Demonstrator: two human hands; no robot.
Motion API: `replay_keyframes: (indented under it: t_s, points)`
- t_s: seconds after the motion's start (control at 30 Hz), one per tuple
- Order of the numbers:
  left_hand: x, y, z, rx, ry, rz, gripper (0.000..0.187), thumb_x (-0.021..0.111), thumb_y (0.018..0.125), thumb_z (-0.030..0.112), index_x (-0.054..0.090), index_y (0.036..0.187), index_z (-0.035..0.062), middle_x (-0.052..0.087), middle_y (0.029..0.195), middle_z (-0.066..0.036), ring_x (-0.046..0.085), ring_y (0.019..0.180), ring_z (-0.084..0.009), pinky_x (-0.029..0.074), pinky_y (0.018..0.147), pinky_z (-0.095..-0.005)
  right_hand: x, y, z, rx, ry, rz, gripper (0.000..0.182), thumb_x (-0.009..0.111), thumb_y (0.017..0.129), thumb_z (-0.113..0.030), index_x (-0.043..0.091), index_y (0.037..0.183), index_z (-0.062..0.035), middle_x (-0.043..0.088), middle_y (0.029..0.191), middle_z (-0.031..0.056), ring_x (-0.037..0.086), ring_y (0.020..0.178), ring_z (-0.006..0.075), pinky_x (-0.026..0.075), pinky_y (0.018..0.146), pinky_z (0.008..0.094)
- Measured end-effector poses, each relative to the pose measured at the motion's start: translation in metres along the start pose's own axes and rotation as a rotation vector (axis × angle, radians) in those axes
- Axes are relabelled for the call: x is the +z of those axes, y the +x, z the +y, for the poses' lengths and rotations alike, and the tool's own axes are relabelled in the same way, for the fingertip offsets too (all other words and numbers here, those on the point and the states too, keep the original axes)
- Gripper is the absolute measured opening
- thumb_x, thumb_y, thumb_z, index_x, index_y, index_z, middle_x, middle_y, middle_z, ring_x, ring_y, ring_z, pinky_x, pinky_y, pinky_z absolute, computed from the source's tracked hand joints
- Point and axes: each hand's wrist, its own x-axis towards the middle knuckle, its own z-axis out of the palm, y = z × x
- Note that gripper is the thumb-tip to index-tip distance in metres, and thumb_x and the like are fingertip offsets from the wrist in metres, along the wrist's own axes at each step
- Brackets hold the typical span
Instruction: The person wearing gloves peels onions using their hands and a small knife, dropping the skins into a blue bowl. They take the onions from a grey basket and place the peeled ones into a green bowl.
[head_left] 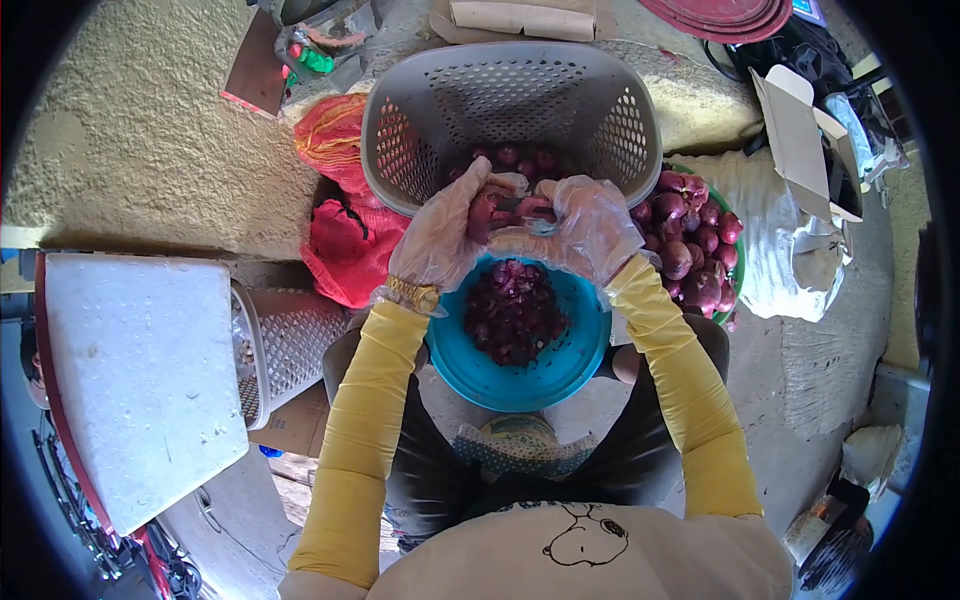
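Observation:
Both my hands wear clear plastic gloves and meet above a blue basin (470, 372). My left hand (440, 235) is closed on a red onion (484, 214). My right hand (597, 228) is closed beside it, on what looks like a small knife (535, 209) with a dark reddish handle; its blade is hard to make out. Below them, the basin holds a heap of dark red onion peels and trimmings (515, 315). Just beyond my hands stands a grey perforated basket (505, 75), with several red onions (510, 157) at its bottom.
Many red onions (690, 240) fill a green tub (741, 262) on the right, beside a white sack (745, 200) and an open cardboard box (800, 140). To the left are a red mesh sack (345, 245), a second perforated basket (295, 330) and a white foam board (145, 370).

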Motion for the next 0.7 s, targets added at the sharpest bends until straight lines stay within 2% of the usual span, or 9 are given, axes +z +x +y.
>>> replay_keyframes:
  t_s: [0.07,0.3,0.37,0.47,0.7]
  points:
    - [0.000,0.000,0.000,0.003,0.013,0.005,0.047,0.053,0.108,0.040,0.065,0.115,-0.0056,0.069,0.105,-0.014,0.068,0.095,-0.0210,0.060,0.080,-0.0335,-0.003,0.002,-0.002,0.088,-0.033,-0.145,0.070,0.074,0.072,-0.077,0.074,0.100,-0.0127,0.071,0.090,0.0157,0.068,0.097,0.0379,0.051,0.088,0.0485]
    - [-0.004,0.003,-0.003,-0.025,-0.022,-0.012,0.047,0.052,0.109,0.040,0.065,0.113,-0.0051,0.070,0.103,-0.015,0.071,0.092,-0.0221,0.061,0.077,-0.0337,-0.002,0.004,-0.003,0.113,-0.071,-0.192,0.068,0.072,0.074,-0.077,0.074,0.103,-0.0150,0.072,0.093,0.0156,0.068,0.098,0.0380,0.050,0.088,0.0488]
    - [-0.002,0.002,-0.002,-0.032,-0.032,-0.028,0.047,0.052,0.109,0.040,0.065,0.113,-0.0048,0.070,0.102,-0.015,0.071,0.090,-0.0221,0.061,0.076,-0.0334,-0.002,0.005,-0.002,0.099,-0.067,-0.227,0.068,0.070,0.078,-0.075,0.075,0.108,-0.0148,0.072,0.095,0.0161,0.068,0.100,0.0379,0.051,0.090,0.0491]
    - [0.003,0.000,-0.001,-0.015,-0.034,0.025,0.046,0.052,0.109,0.041,0.066,0.112,-0.0031,0.071,0.099,-0.013,0.070,0.084,-0.0203,0.060,0.072,-0.0315,0.008,0.002,0.004,0.081,-0.045,-0.160,0.068,0.068,0.081,-0.074,0.076,0.113,-0.0145,0.073,0.097,0.0164,0.068,0.102,0.0376,0.051,0.092,0.0495]
    - [-0.001,0.001,-0.002,-0.011,0.034,0.013,0.047,0.052,0.108,0.044,0.067,0.109,-0.0008,0.071,0.095,-0.010,0.068,0.077,-0.0172,0.057,0.066,-0.0287,0.008,0.001,0.005,0.101,0.060,-0.209,0.070,0.064,0.084,-0.074,0.076,0.112,-0.0113,0.073,0.095,0.0172,0.069,0.098,0.0394,0.053,0.088,0.0489]
